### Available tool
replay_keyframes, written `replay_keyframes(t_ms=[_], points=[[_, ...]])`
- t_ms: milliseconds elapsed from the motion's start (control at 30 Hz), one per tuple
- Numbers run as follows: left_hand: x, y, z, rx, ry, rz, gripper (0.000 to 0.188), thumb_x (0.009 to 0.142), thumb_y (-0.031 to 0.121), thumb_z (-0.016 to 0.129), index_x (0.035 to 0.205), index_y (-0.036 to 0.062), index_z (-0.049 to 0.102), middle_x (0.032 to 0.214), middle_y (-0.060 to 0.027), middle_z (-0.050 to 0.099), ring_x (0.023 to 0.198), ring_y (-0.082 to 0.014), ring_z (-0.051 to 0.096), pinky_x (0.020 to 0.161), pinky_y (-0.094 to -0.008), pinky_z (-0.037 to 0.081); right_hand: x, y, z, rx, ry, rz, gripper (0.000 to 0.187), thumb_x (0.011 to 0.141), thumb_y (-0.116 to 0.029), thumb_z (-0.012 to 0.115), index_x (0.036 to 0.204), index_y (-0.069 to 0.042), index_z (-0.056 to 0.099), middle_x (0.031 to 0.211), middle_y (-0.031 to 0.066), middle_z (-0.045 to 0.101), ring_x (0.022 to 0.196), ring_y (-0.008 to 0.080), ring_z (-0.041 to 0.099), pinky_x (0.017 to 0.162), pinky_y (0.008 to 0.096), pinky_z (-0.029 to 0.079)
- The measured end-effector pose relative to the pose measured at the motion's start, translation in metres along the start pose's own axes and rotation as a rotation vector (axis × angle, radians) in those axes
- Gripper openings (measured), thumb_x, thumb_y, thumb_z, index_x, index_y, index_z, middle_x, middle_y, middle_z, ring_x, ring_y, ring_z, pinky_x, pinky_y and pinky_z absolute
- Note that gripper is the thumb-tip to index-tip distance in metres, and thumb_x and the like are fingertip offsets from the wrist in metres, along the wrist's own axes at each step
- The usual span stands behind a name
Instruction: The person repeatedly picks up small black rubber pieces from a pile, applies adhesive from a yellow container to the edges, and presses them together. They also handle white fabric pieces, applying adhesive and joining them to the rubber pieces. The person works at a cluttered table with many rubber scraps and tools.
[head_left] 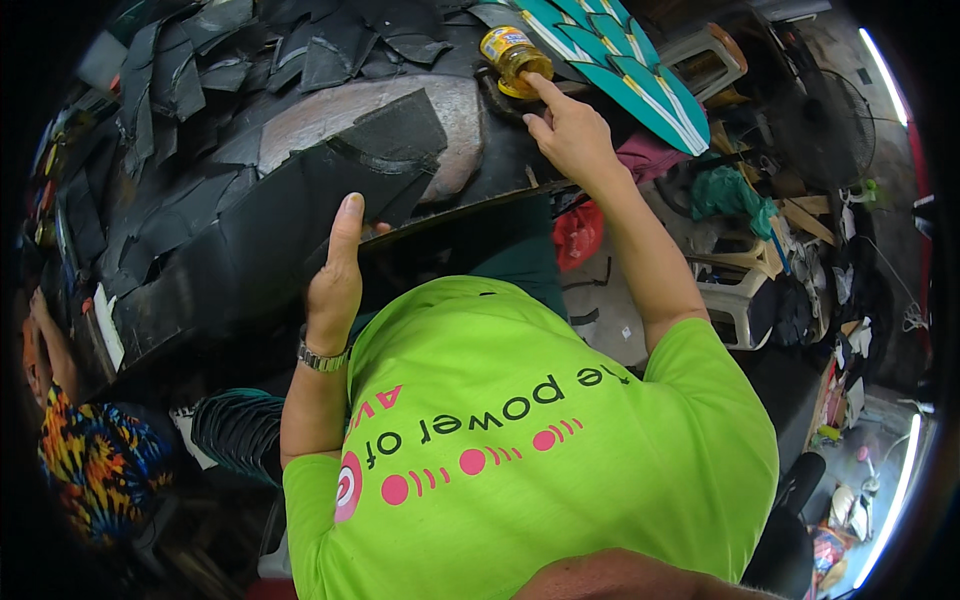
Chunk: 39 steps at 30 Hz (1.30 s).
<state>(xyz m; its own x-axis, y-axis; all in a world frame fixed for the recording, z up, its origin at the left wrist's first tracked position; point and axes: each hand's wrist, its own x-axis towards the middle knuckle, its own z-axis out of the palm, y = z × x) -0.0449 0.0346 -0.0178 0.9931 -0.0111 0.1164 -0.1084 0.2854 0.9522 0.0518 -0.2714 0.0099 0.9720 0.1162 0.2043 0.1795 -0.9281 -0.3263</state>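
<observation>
1. Reaching with the right hand [577,138] to the yellow jar [505,48] on the counter [512,165], so the jar's the landmark for everything below. The index finger sticks out straight to its mouth; can't tell how far in the tip goes.
2. That hand's thumb is apart from the index, the other fingers look bent under, and nothing's clamped between them as far as I can see.
3. Left hand [337,285] is well left of the jar and closer to the person, thumb up against the near edge of a big black sheet [270,205]. Most of those fingers are hidden, so can't tell if they're pinching it.
4. Pale flat slab [455,120] sits just left of the jar and a bit nearer, partly under the sheet.
5. Black cut pieces [180,75] pile up farther left of the jar.
6. Teal striped pieces [640,95] overlap just right of it.
7. Way off to the jar's right there's a dark fan [825,130].
</observation>
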Motion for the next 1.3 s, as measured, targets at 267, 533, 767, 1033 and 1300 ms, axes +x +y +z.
replay_keyframes(t_ms=[267, 533, 767, 1033, 1300], points=[[0.007, -0.002, 0.008, -0.406, 0.216, -0.065, 0.024, 0.102, 0.017, 0.061, 0.122, 0.0042, 0.065, 0.114, -0.0053, 0.070, 0.099, -0.0152, 0.067, 0.087, -0.0328, 0.054, -0.009, -0.019, -0.005, 0.065, 0.067, -0.076, 0.034, 0.087, -0.010, 0.059, 0.119, -0.010, 0.066, 0.099, 0.0151, 0.065, 0.088, 0.0351, 0.067, 0.078, 0.0451, 0.053], [0.013, -0.003, 0.014, -0.419, 0.150, -0.061, 0.026, 0.106, 0.021, 0.054, 0.123, 0.0044, 0.064, 0.118, -0.0062, 0.069, 0.107, -0.0165, 0.066, 0.094, -0.0367, 0.053, -0.058, -0.086, 0.009, 1.570, -0.431, -0.008, 0.065, 0.088, 0.006, 0.058, 0.151, -0.005, 0.046, 0.132, 0.0098, 0.051, 0.088, 0.0133, 0.057, 0.078, 0.0267, 0.050], [0.010, -0.004, 0.020, -0.462, 0.092, -0.029, 0.028, 0.107, 0.022, 0.051, 0.125, 0.0039, 0.063, 0.121, -0.0064, 0.069, 0.111, -0.0164, 0.065, 0.099, -0.0361, 0.051, -0.067, -0.099, 0.031, 1.656, -0.533, 0.022, 0.087, 0.090, 0.005, 0.060, 0.164, -0.011, 0.015, 0.141, 0.0093, 0.045, 0.093, 0.0125, 0.054, 0.081, 0.0263, 0.049], [0.009, -0.011, 0.018, -0.461, 0.270, -0.126, 0.024, 0.104, 0.020, 0.058, 0.122, 0.0051, 0.065, 0.117, -0.0050, 0.068, 0.107, -0.0151, 0.064, 0.099, -0.0318, 0.050, -0.081, -0.101, 0.040, 0.973, -0.416, -0.332, 0.093, 0.087, 0.007, 0.064, 0.164, -0.010, 0.014, 0.126, 0.0112, 0.057, 0.081, 0.0138, 0.057, 0.078, 0.0253, 0.049], [0.009, -0.010, 0.018, -0.429, 0.364, -0.141, 0.023, 0.105, 0.021, 0.057, 0.117, 0.0030, 0.066, 0.116, -0.0052, 0.067, 0.106, -0.0143, 0.062, 0.101, -0.0328, 0.047, -0.082, -0.105, 0.041, 0.460, -0.181, -0.630, 0.066, 0.080, 0.007, 0.069, 0.142, -0.008, 0.055, 0.112, 0.0148, 0.060, 0.085, 0.0280, 0.064, 0.076, 0.0325, 0.053]])
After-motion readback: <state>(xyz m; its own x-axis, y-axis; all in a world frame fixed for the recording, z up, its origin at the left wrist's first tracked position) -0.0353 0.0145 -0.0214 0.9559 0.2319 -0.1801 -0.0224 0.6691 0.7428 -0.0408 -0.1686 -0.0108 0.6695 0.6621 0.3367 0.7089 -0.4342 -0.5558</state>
